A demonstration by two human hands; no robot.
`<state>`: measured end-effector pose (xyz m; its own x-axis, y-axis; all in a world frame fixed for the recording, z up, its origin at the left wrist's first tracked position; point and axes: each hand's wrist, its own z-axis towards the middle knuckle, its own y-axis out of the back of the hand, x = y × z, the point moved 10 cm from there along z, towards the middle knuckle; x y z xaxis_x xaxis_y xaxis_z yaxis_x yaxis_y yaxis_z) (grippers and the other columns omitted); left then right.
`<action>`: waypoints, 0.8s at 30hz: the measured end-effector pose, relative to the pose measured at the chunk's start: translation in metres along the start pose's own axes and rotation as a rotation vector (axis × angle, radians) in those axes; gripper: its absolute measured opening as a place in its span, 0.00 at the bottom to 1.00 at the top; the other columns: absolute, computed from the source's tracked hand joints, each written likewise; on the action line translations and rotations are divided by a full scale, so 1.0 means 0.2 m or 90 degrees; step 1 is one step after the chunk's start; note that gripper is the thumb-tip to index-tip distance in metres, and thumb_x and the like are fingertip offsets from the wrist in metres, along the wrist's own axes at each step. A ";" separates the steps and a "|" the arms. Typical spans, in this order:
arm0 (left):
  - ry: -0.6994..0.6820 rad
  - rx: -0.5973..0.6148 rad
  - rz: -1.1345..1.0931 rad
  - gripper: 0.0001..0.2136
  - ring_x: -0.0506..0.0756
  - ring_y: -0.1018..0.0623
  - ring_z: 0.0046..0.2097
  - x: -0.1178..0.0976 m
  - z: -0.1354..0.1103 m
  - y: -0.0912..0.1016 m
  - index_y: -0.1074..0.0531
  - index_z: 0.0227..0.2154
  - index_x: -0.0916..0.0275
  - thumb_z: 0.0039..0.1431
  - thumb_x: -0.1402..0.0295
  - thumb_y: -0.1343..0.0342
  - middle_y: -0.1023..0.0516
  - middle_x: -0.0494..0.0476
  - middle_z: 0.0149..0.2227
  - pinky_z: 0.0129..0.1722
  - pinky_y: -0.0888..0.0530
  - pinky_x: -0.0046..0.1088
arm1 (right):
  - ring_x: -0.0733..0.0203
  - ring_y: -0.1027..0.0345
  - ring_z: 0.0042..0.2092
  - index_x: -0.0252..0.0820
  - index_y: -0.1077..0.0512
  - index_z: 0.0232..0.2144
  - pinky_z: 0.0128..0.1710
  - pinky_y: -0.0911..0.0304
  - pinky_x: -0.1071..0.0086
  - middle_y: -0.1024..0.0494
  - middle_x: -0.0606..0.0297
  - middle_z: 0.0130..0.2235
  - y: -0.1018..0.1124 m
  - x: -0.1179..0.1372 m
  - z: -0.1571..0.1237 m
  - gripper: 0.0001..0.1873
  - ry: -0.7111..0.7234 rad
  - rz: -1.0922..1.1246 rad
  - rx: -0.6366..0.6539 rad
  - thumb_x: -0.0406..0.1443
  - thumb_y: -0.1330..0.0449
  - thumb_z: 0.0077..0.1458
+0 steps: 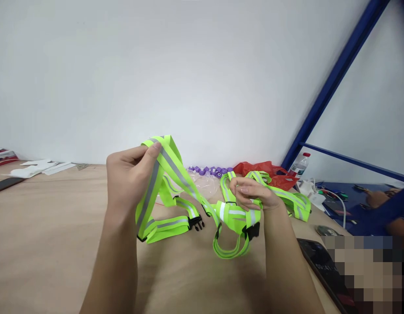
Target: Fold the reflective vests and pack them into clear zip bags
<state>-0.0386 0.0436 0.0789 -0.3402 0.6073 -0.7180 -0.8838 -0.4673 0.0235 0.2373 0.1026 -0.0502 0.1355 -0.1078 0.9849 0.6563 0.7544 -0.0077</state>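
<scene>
A neon yellow-green reflective strap harness (176, 192) with grey stripes and black buckles lies partly on the wooden table (51, 235). My left hand (130, 179) is raised and pinches a folded loop of the strap between thumb and fingers. My right hand (251, 194) is closed on another bunch of the same strap near a black buckle (252, 230). A loose end with a black clip (196, 223) rests on the table between my hands.
Purple caps (210, 170) and a red plastic bag (264, 171) lie by the white wall. A water bottle (300, 165), white cables and a dark phone (320, 261) sit to the right, near a blue metal frame (333, 83). Papers (41, 167) lie far left. Another person's hands show far right.
</scene>
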 end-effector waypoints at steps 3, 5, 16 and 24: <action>0.023 0.053 -0.040 0.21 0.47 0.47 0.22 0.00 -0.01 -0.05 0.39 0.14 0.62 0.58 0.63 0.39 0.50 0.46 0.18 0.19 0.52 0.27 | 0.76 0.54 0.12 0.38 0.31 0.39 0.18 0.46 0.78 0.38 0.80 0.17 0.00 -0.02 0.01 0.11 -0.040 -0.028 -0.006 0.42 0.41 0.62; 0.027 0.071 -0.054 0.21 0.47 0.47 0.22 0.00 -0.01 -0.07 0.39 0.14 0.62 0.58 0.62 0.39 0.50 0.46 0.18 0.18 0.52 0.26 | 0.75 0.53 0.13 0.37 0.31 0.40 0.19 0.45 0.77 0.37 0.79 0.16 -0.01 -0.02 0.01 0.11 -0.048 -0.054 -0.008 0.41 0.42 0.63; 0.081 0.184 -0.142 0.19 0.49 0.30 0.17 -0.01 -0.07 -0.22 0.32 0.18 0.62 0.61 0.59 0.40 0.35 0.47 0.14 0.13 0.38 0.21 | 0.74 0.47 0.14 0.38 0.30 0.44 0.15 0.45 0.77 0.32 0.76 0.21 -0.09 -0.01 0.03 0.18 -0.157 -0.174 -0.046 0.46 0.39 0.60; 0.137 0.355 -0.197 0.19 0.49 0.30 0.13 -0.02 -0.20 -0.44 0.33 0.21 0.62 0.63 0.56 0.42 0.31 0.47 0.15 0.10 0.35 0.20 | 0.58 0.27 0.37 0.40 0.26 0.41 0.40 0.31 0.65 0.23 0.60 0.37 -0.26 0.33 0.12 0.30 0.150 -0.195 -0.169 0.58 0.33 0.49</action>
<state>0.0535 0.0564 0.0529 -0.0248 0.4915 -0.8705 -0.9834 0.1444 0.1096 0.1939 0.0723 0.0197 0.0511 -0.4673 0.8826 0.8556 0.4763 0.2026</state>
